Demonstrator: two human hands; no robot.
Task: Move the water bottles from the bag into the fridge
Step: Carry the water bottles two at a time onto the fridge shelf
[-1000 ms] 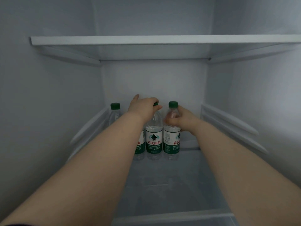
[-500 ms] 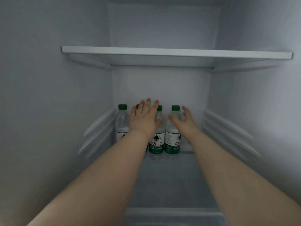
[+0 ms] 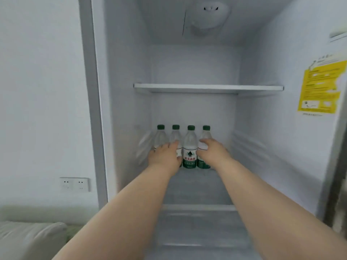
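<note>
Several clear water bottles with green caps and green-white labels stand upright in a row at the back of the open fridge's lower glass shelf (image 3: 199, 192); one bottle (image 3: 190, 147) shows fully between my hands. My left hand (image 3: 165, 156) hangs in front of the two left bottles (image 3: 161, 136), fingers apart and holding nothing. My right hand (image 3: 213, 152) is in front of the rightmost bottle (image 3: 206, 133), fingers loose, gripping nothing. The bag is out of view.
A white upper shelf (image 3: 208, 88) spans the fridge above the bottles. A yellow sticker (image 3: 319, 87) is on the right inner wall. Left of the fridge are a white wall with a double socket (image 3: 74, 184) and a pale cushion (image 3: 32, 239).
Both hands have let go of the bottles and drawn back toward me and lower. The view has pulled back, so the whole fridge interior and the wall now show.
</note>
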